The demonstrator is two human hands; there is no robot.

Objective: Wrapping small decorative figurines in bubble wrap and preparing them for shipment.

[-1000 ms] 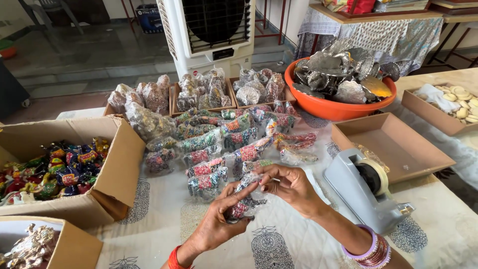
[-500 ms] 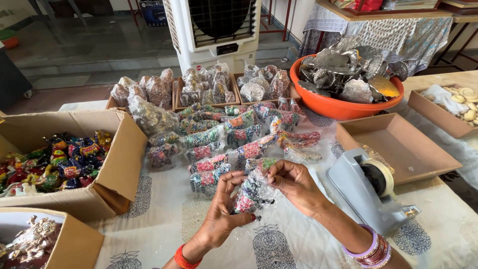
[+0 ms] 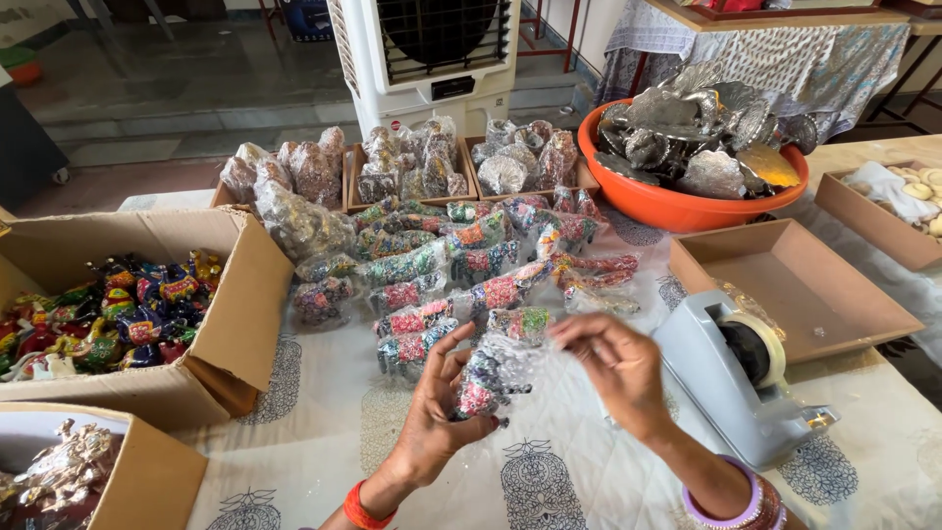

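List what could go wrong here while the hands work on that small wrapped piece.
1. The left hand pinches the wrapped piece in the air over the table; it could slip and drop.
2. The right hand pulls the clear wrap, which might tear.
3. The tape dispenser sits close beside the right forearm and could be knocked.

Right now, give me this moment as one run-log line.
left hand: holds wrapped toy | right hand: pinches its clear wrap | tape dispenser: to the right | cardboard box: to the left
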